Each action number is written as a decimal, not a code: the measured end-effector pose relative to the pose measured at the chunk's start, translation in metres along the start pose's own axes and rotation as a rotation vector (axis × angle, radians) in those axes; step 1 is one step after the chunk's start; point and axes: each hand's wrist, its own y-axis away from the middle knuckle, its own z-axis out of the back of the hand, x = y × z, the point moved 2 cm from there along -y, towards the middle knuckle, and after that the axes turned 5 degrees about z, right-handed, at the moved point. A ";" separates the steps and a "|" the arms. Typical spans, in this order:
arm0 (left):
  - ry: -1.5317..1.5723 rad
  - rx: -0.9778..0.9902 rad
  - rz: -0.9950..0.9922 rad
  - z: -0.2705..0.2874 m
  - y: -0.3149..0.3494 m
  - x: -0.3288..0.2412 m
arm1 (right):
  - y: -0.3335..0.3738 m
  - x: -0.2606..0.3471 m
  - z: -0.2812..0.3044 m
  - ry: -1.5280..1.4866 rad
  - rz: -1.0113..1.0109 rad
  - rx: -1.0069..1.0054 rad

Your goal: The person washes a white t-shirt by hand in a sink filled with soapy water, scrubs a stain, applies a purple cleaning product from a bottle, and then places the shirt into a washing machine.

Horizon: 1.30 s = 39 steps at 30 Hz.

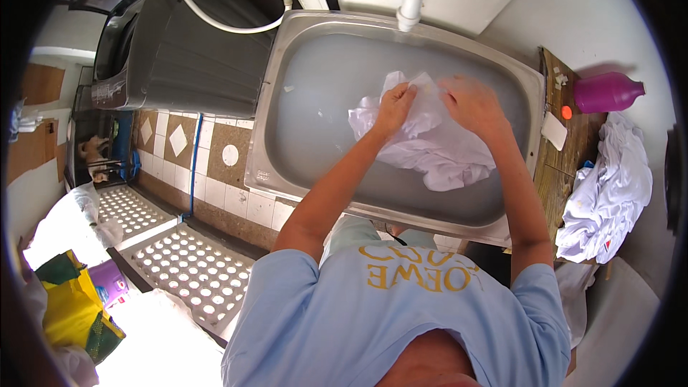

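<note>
White cloth [448, 154] in a steel basin [262, 125], seen from above. From my remote station I place the basin toward one o'clock of the view; the cloth lies right of the basin's middle, toward four o'clock, partly in cloudy water. My left hand [395, 107] is curled closed, thumb against fingers, on a gathered fold at the cloth's eleven o'clock edge. My right hand [473, 104], slightly blurred, is half closed at its one o'clock edge; whether it grips fabric I cannot tell.

Handling: I judge the cloth soft and limp, heavy with water, perhaps slippery, and not fragile. A bunched hold at two spaced edges, ten and two o'clock, should suit better than a single pinched corner.

Count: one basin; one visible mass of cloth in it; two hands; one purple bottle [605, 93] at half past two; one orange cap [567, 112]; one heap of white fabric [609, 190] at three o'clock, its pieces uncountable; two perforated panels [193, 272] around eight o'clock.
</note>
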 end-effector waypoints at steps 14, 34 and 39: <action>-0.767 -0.025 -0.268 -0.001 0.014 0.006 | -0.164 0.165 -0.172 -1.210 -0.118 0.232; -0.566 0.001 -0.438 -0.004 0.003 -0.008 | 0.028 -0.009 0.020 -0.556 -0.038 -0.582; -0.290 0.086 -0.036 -0.004 0.009 -0.012 | 0.093 -0.155 0.084 -0.335 -0.240 -0.849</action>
